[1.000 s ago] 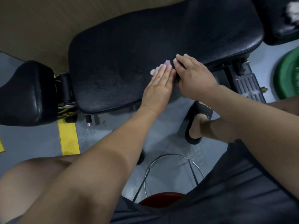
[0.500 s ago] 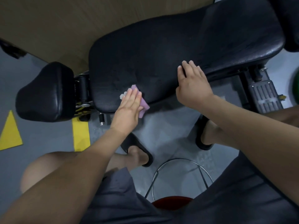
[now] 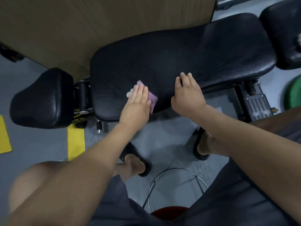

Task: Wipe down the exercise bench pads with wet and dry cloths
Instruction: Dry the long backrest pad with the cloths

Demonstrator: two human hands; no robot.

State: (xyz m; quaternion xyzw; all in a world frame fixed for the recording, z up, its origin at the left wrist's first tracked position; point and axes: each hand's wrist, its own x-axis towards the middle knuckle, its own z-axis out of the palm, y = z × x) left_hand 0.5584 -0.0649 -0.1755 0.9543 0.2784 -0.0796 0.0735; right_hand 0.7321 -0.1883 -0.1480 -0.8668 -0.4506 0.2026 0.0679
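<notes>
A long black bench pad [image 3: 179, 62] lies across the middle of the view. My left hand [image 3: 136, 105] presses flat on a purple and white cloth [image 3: 152, 99] near the pad's front left part; most of the cloth is hidden under the palm. My right hand [image 3: 187, 93] rests on the pad's front edge to the right, fingers curled over it, holding nothing. A smaller black seat pad [image 3: 42, 98] sits at the left, joined by a hinge. Another black pad [image 3: 283, 35] shows at the far right.
A brown wall panel [image 3: 97, 26] stands behind the bench. Yellow floor markings [image 3: 75, 142] lie on the grey floor. My feet in black slippers [image 3: 138, 162] are under the bench edge. A metal stool ring [image 3: 177, 181], a red seat and a green weight plate [image 3: 293, 93] are nearby.
My left hand slid the cloth leftward along the pad, then slightly back up onto its surface. My right hand stayed on the pad's front edge. The head view shifted.
</notes>
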